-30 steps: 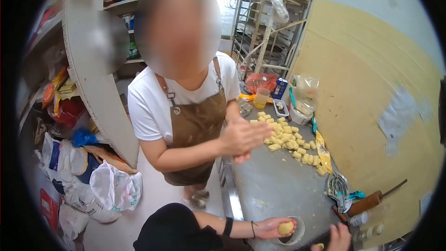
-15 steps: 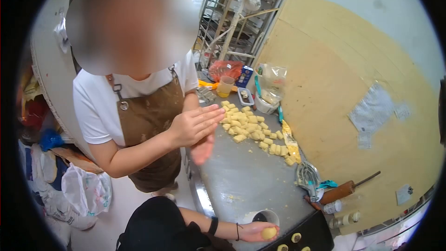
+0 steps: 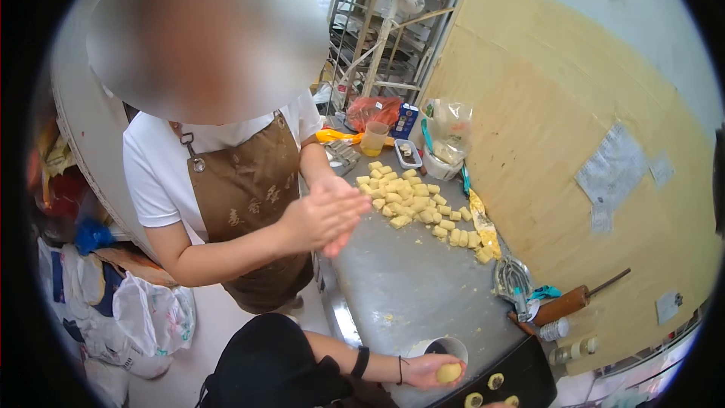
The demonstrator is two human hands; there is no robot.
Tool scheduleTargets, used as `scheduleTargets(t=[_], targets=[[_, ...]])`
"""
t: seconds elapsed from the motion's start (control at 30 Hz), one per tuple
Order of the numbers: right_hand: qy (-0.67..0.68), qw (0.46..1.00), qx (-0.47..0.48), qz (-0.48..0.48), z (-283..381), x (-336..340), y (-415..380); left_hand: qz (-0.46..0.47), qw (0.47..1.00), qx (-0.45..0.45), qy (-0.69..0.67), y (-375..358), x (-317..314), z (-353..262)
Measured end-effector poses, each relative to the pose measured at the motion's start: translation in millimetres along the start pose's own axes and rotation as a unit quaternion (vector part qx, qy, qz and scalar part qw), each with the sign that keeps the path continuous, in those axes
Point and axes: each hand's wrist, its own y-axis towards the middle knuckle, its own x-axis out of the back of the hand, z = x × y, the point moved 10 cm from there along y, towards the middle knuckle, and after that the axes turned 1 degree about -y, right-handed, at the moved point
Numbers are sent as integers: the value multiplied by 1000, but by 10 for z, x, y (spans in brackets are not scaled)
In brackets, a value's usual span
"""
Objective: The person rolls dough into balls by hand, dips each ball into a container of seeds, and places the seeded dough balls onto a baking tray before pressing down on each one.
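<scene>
My left hand [image 3: 429,370], with a dark cord on its wrist, is cupped around a yellow dough ball [image 3: 449,373]. It hovers over the near end of the metal table, beside a white bowl [image 3: 451,345] with something dark in it. Close by, a black baking tray [image 3: 521,366] carries several small yellow dough rounds [image 3: 495,381] with dark centres. Only a sliver of my right hand [image 3: 498,405] shows at the bottom edge, near those rounds; its fingers are mostly cut off.
Across the metal table [image 3: 408,279], a co-worker in a brown apron [image 3: 253,189] presses both palms together. Many cut dough pieces [image 3: 408,196] lie in a heap by the wall. A whisk [image 3: 513,283], a rolling pin [image 3: 566,306] and a plastic cup [image 3: 373,138] are also there.
The view has shifted slightly, moving the table and tray within it. My left hand still holds the dough ball, and a bit of my right hand has come in at the bottom. The co-worker's palms have moved against each other.
</scene>
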Motion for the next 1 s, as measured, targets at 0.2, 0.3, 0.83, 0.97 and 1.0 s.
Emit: scheduleTargets(t=[0.2,0.3,0.83,0.97,1.0], targets=[[311,907,16,285,522,-1041,375,-17,998,-64,20,-195,142,-223],[361,835,40,414,735,-1379,347,-42,995,-90,14,-334,158,-280],[529,698,15,482,707,-1933,241,-96,975,-201,18,-1076,366,-594],[557,671,17,489,687,-2042,239,-87,972,-215,15,-1172,366,-670],[563,663,13,493,694,-2081,247,-89,972,-219,16,-1199,372,-700]])
